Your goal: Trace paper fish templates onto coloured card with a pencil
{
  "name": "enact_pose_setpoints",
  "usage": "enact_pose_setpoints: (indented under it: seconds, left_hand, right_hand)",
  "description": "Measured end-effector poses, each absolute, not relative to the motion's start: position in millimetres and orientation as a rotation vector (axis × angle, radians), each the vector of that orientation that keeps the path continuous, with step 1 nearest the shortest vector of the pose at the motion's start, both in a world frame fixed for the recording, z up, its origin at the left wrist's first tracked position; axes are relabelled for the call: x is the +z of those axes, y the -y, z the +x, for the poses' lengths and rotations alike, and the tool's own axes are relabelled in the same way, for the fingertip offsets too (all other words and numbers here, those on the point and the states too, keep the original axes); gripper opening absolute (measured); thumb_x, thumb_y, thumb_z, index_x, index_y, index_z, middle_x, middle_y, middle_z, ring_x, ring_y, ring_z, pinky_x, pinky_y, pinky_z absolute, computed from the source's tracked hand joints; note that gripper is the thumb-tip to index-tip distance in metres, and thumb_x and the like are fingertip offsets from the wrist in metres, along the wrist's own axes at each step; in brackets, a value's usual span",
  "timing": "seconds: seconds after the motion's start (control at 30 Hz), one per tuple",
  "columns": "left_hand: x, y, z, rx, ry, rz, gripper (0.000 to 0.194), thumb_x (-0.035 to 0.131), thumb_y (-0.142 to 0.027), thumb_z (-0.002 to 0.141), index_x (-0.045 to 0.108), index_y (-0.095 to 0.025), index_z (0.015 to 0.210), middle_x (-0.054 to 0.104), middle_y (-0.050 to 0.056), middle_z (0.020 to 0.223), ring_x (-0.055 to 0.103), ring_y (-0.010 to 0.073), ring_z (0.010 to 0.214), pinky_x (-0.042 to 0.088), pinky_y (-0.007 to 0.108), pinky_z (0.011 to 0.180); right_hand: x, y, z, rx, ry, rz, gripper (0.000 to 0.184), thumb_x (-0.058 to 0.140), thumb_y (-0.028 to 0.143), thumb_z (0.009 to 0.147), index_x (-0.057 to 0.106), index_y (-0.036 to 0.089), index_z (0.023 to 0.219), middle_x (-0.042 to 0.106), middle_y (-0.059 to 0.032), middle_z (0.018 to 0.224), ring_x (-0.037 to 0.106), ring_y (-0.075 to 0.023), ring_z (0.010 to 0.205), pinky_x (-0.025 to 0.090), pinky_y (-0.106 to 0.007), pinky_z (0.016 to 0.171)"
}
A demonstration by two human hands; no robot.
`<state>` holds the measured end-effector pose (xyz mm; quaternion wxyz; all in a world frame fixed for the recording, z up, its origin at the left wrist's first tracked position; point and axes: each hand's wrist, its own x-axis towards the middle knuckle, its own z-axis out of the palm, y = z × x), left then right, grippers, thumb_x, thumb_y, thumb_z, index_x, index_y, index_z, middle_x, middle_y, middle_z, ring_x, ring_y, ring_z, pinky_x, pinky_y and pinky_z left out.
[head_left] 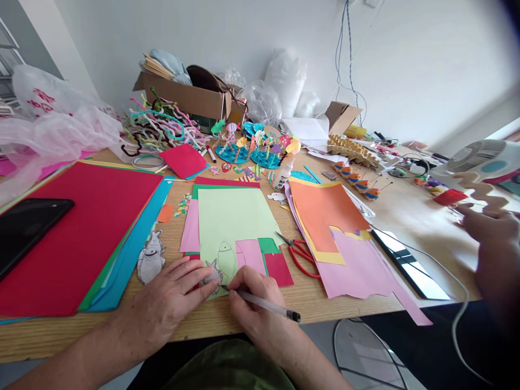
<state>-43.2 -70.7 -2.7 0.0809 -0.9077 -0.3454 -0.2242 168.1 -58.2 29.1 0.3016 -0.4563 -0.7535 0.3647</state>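
Note:
My right hand (pixel 260 311) is closed round a pen (pixel 270 307), its tip on the light green paper (pixel 231 208) near the table's front edge. With fingers lying flat, my left hand (pixel 174 290) presses a small grey fish cutout (pixel 211 277) onto that paper. A fish outline (pixel 226 257) is drawn just above the cutout. Left of my left hand lies a larger grey fish cutout (pixel 151 257). Pink, green and red sheets show under and around the light green paper. Red-handled scissors (pixel 303 257) lie open to the right.
A red paper stack (pixel 97 227) with a black phone (pixel 32 227) fills the left. Orange paper (pixel 331 206) and pink paper (pixel 361 265) lie right. Behind stand a glue bottle (pixel 283 176) and blue-based fish crafts (pixel 264 154). Another person's hand (pixel 493 233) holds wavy cardboard (pixel 481 192).

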Motion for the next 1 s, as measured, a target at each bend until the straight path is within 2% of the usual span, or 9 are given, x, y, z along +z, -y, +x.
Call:
enact_pose_setpoints:
  seconds: [0.5,0.73,1.0]
  left_hand:
    - [1,70,-42,-0.677,1.005,-2.691,0.042,0.025,-0.003,0.099,0.059,-0.018,0.119,0.065,0.003,0.112,0.052,0.0199,0.109,0.038,0.035,0.101]
    - [8,69,-39,-0.718,0.979,-2.659,0.048,0.015,-0.014,0.105,0.062,-0.017,0.112,0.067,0.004,0.105,0.054,0.0195,0.105,0.039,0.034,0.098]
    - [1,69,-40,-0.744,0.992,-2.682,0.046,0.016,-0.015,0.105,0.061,-0.016,0.114,0.066,0.004,0.108,0.053,0.0196,0.107,0.036,0.035,0.101]
  right_hand:
    - [27,62,168,0.947,2.012,-1.214,0.01,0.046,0.011,0.072,0.047,0.021,0.07,0.043,0.0063,0.055,0.038,-0.0101,0.05,0.028,-0.02,0.05]
    - [25,66,167,0.932,2.01,-1.194,0.011,0.045,0.01,0.071,0.049,0.021,0.072,0.043,0.0064,0.056,0.038,-0.0096,0.049,0.028,-0.019,0.05]
    - [21,68,167,0.948,1.995,-1.149,0.01,0.044,0.011,0.071,0.048,0.02,0.071,0.042,0.0064,0.056,0.038,-0.009,0.05,0.027,-0.019,0.049]
